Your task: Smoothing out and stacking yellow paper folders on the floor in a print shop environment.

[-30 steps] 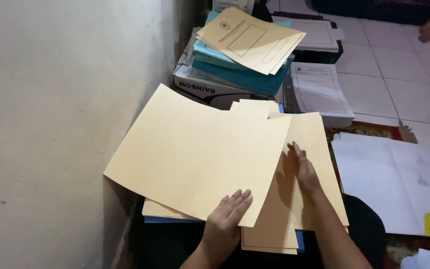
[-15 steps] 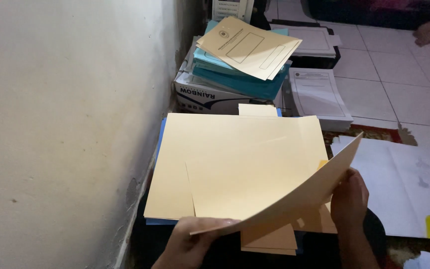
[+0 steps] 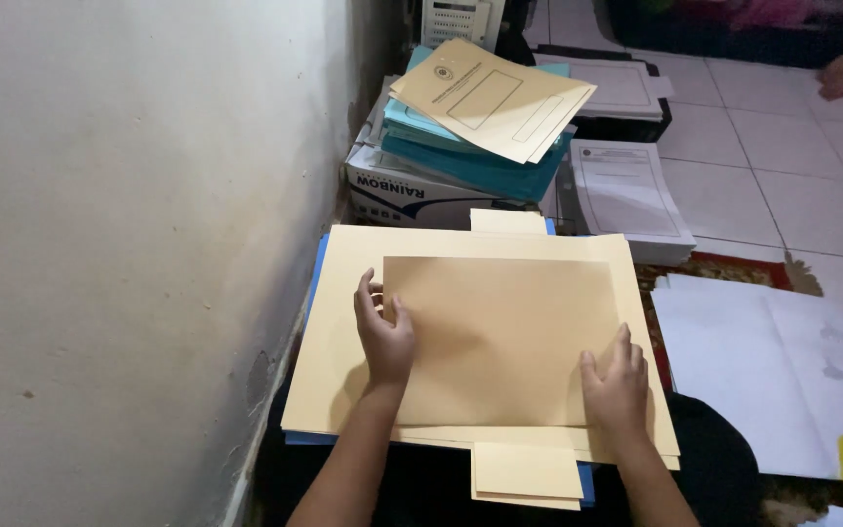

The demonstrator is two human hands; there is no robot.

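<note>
from the head view, your left hand (image 3: 385,337) lies flat on the left edge of the top manila sheet (image 3: 500,337), fingers together, thumb apart. your right hand (image 3: 619,388) presses its lower right corner, fingers close together. the sheet lies with its long axis left to right, square on the larger manila folder stack (image 3: 343,381). beyond the stack's far edge sits a white and blue paper box (image 3: 412,193) beside the wall (image 3: 129,244), carrying teal folders (image 3: 470,161) and a tilted tan printed folder (image 3: 490,98).

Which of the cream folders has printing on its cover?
The cream folder lying askew atop the teal stack by the wall. The one under both hands shows a blank face.
</note>
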